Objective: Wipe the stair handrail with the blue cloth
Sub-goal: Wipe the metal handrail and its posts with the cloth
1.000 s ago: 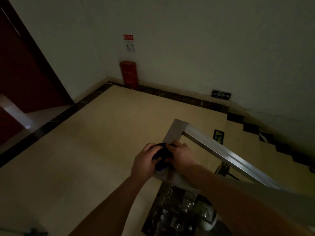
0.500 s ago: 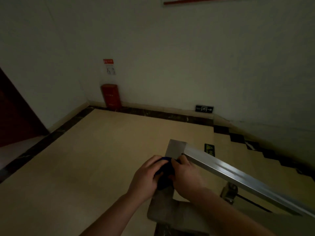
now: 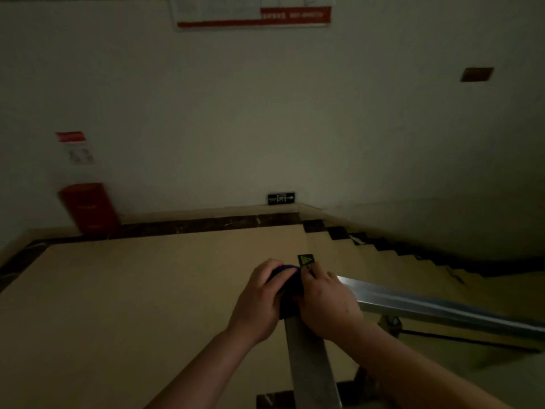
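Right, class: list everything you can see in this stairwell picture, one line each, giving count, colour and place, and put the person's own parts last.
Blue cloth: one, dark blue, bunched on the handrail corner between the hands.
Handrail: one, silver metal, from the corner down to the right and towards the camera.
Red box: one, red, on the floor by the back wall, left.
Exit sign: one, black, low on the back wall.
Warning sticker: one, yellow-green triangle, just beyond the hands.
Notice: one, red and white, above the box.
Poster: one, white with red band, top.
Left hand: one, gripping the cloth.
Right hand: one, pressing the cloth.
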